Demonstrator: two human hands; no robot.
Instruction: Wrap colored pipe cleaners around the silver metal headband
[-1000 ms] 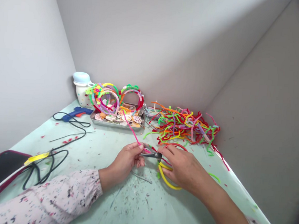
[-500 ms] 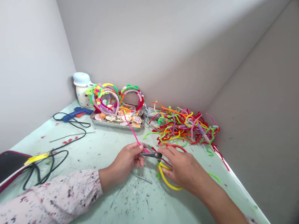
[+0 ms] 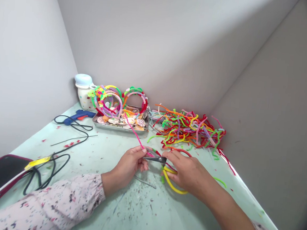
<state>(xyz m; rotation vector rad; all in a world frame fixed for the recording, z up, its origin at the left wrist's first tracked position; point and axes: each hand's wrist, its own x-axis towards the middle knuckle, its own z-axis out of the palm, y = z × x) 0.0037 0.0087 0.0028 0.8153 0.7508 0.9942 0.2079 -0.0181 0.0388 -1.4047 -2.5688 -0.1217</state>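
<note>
My left hand is closed, thumb and fingers pinching a bright pink pipe cleaner. Its free end slants up and away toward the tray. My right hand grips a pair of scissors with dark blades and a yellow handle. The blades point left and reach the pink strand at my left fingertips. Whether they are closed on it, I cannot tell. A curved orange-red strip shows behind my right hand, partly hidden by it. Dark red and green bits show between the hands.
Behind lies a heap of coloured pipe cleaners. A metal tray holds shells and decorated headbands. On the left are a lidded white jar, a blue glue gun, black cable and a dark red-edged device.
Hardly anything differs. The free end of the pink pipe cleaner has tipped slightly left, and the scissors' yellow handle has shifted very slightly.
</note>
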